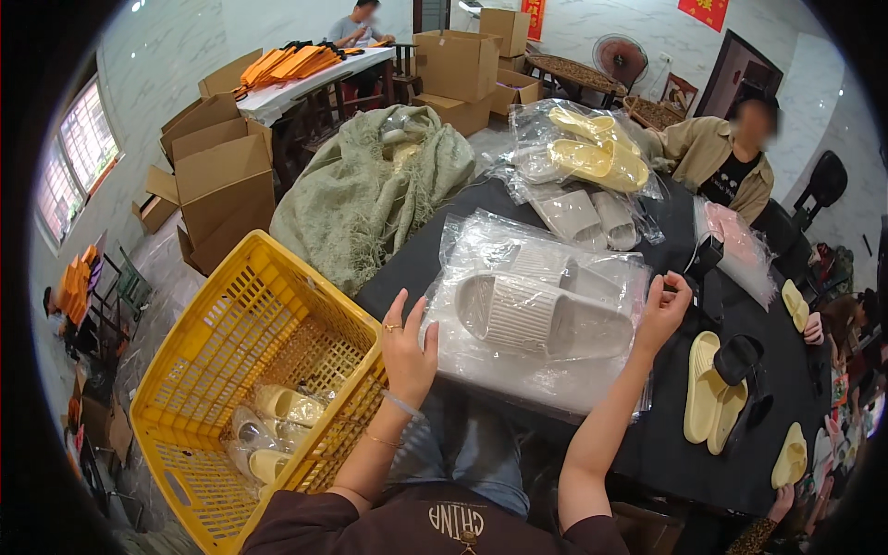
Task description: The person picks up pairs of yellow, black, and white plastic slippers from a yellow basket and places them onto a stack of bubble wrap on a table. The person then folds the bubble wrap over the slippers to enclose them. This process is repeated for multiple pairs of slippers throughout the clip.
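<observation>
A pair of pale grey slides (518, 319) lies in a clear plastic bag (490, 242), on a stack of similar clear bags (518, 384) at the table's near edge. My left hand (410, 356) is open at the left edge of the bags, fingers spread, with a ring on one finger. At the bag's right edge, my right hand (666, 303) has its fingers curled together. Whether they pinch the plastic cannot be made out. To my left stands a yellow plastic basket (208, 388) with several bagged cream slides (277, 425) at its bottom.
Bagged yellow slides (601, 162) and grey slides (583, 217) lie across the black-covered table (638, 444). Loose yellow slides (708, 393) sit at right beside a black device (737, 359). A green sack (365, 194) and cardboard boxes (222, 180) stand beyond the basket. A person (726, 162) sits opposite.
</observation>
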Demonstrator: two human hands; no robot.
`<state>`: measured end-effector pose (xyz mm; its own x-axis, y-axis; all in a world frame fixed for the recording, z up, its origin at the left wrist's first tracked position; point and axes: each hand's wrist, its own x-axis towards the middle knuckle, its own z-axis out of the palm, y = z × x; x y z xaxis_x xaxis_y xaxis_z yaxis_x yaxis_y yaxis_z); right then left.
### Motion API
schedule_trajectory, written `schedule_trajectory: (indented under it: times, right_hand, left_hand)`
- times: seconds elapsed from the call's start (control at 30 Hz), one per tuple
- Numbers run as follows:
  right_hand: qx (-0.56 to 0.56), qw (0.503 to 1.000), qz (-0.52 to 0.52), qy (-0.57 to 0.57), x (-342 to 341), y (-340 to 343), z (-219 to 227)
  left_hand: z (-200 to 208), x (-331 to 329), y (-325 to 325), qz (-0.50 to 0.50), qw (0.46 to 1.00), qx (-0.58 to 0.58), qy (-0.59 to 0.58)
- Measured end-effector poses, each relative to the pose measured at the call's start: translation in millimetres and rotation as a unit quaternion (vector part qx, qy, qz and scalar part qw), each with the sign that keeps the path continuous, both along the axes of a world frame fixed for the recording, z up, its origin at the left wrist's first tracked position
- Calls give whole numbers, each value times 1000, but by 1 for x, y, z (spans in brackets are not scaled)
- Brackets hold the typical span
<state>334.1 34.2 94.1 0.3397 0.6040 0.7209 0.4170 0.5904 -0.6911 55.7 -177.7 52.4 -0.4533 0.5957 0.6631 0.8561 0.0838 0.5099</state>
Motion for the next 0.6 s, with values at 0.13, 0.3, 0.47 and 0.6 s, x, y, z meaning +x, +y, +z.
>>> schedule_trajectory:
  times: [0.13,0.3,0.47,0.6]
  right_hand:
    - [-116,883,307,336,32,6,-8]
    - [-30,201,665,718,73,22,-40]
    - [-124,331,641,681,65,29,-39]
    - [-193,523,592,581,62,36,-46]
  left_hand:
    - [2,2,0,-39,999,22,9]
    - [-7,7,2,-74,996,34,-41]
    - [-21,9,8,-45,998,-48,0]
    - [-40,-1,19,-66,997,-47,-1]
